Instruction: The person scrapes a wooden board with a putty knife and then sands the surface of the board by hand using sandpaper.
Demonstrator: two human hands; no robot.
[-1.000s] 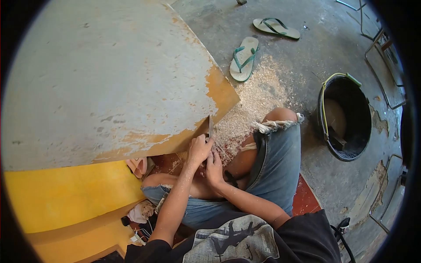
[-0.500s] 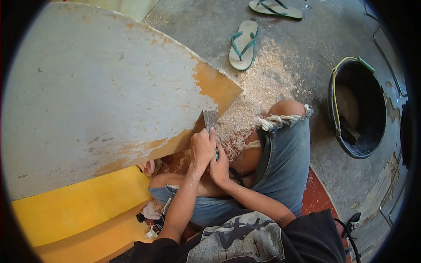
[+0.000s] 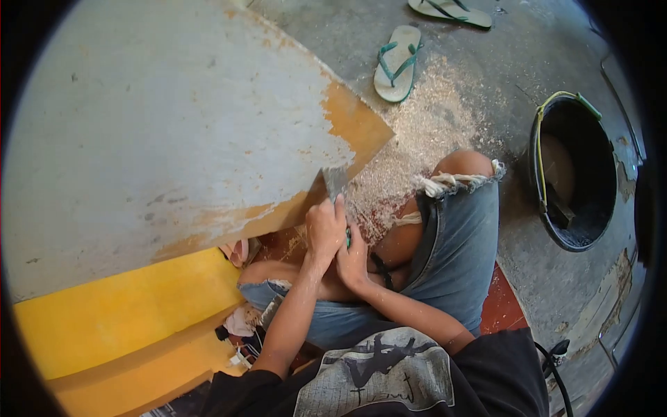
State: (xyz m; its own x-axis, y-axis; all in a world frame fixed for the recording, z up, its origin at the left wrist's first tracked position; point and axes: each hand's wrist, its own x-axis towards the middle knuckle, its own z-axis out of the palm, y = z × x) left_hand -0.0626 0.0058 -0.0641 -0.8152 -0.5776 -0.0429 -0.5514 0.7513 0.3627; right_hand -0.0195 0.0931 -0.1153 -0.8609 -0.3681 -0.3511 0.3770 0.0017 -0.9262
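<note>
Left hand (image 3: pixel 325 226): clenched round the scraper (image 3: pixel 335 183) handle, the blade pointing up and away from the knuckles.
Right hand (image 3: pixel 353 257): pressed against the left hand from below, wrapped round the same handle.
Scraper: blade laid against the edge of the board (image 3: pixel 174 132), just above both hands.
Board: grey coating, bare orange wood shown near the blade.
Sawdust (image 3: pixel 424 139): spread on the floor beyond the hands.
Bucket (image 3: pixel 573 174): well apart, to the right.

place: workshop floor | signs: sawdust pile (image 3: pixel 424 139) on bare concrete, black bucket (image 3: pixel 577 174), half-scraped painted board (image 3: pixel 174 125)
</note>
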